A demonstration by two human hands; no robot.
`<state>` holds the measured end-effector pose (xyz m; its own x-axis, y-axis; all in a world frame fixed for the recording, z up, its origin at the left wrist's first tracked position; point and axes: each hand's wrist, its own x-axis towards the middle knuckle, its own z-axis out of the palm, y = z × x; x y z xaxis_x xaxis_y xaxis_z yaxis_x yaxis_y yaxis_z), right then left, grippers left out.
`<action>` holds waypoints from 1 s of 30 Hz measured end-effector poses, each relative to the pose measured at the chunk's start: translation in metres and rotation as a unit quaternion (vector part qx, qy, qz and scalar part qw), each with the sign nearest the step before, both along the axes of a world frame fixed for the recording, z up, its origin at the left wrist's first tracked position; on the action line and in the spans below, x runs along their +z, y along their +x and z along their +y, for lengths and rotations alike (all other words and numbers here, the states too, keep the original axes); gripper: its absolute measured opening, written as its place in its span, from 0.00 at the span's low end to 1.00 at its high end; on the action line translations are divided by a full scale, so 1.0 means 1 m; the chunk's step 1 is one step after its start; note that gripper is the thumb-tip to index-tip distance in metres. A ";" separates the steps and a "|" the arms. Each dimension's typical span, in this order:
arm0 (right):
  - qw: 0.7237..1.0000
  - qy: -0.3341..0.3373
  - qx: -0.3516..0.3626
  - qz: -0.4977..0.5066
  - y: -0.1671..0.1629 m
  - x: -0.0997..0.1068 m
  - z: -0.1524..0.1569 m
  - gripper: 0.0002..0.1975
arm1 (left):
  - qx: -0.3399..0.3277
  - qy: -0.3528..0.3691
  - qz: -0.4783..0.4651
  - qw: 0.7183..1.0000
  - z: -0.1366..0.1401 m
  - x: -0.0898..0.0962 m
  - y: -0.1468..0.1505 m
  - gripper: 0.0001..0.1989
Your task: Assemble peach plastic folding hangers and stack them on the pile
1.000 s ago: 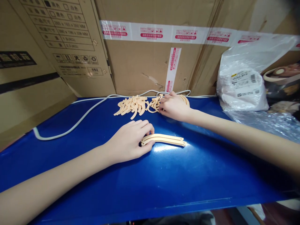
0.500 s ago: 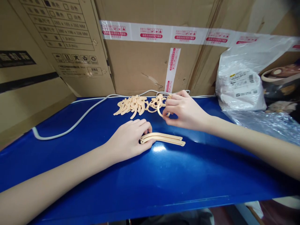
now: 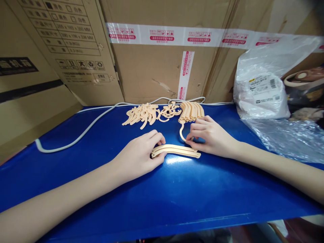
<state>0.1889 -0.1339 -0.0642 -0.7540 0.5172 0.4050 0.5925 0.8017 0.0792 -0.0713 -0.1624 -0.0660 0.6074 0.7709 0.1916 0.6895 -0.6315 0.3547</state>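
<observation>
On the blue table (image 3: 177, 192) lie two stacked curved peach plastic bars (image 3: 177, 150). My left hand (image 3: 138, 153) pinches their left end against the table. My right hand (image 3: 211, 136) holds a small peach hook piece (image 3: 181, 132) by its lower end, right above the bars' right end. Behind, near the boxes, lie a loose pile of curved peach pieces (image 3: 141, 113), a small heap of hooks (image 3: 168, 110) and a neat stack of curved bars (image 3: 191, 110).
Cardboard boxes (image 3: 157, 67) wall in the back and left of the table. A white cable (image 3: 83, 130) runs along the back edge. A white plastic bag (image 3: 263, 91) and clear wrap (image 3: 286, 135) sit at the right.
My right hand picked a hook from the heap at the back and brought it toward me, down to the bars' right end. My left hand stayed on the bars.
</observation>
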 end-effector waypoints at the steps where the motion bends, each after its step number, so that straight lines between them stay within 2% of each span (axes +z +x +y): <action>1: 1.000 -0.007 -0.002 0.001 0.001 0.000 0.001 0.10 | -0.002 -0.004 -0.003 1.000 0.000 0.000 0.001 0.06; 8: 1.000 -0.023 0.001 0.009 0.007 -0.002 0.003 0.10 | -0.016 -0.010 -0.016 1.000 0.005 -0.002 0.002 0.07; 16: 1.000 -0.006 0.011 -0.012 0.012 -0.004 0.006 0.11 | -0.041 -0.040 -0.034 0.998 0.004 -0.001 0.003 0.03; 25: 1.000 0.003 0.017 -0.012 0.010 -0.006 0.005 0.13 | -0.044 -0.054 -0.045 0.997 0.002 0.000 0.000 0.04; 28: 1.000 0.009 0.021 -0.005 0.009 -0.007 0.005 0.12 | -0.041 -0.054 -0.041 0.997 0.000 0.000 0.000 0.06; 30: 1.000 0.008 0.019 -0.003 0.009 -0.009 0.004 0.12 | -0.035 -0.061 -0.043 0.997 0.000 0.000 0.000 0.13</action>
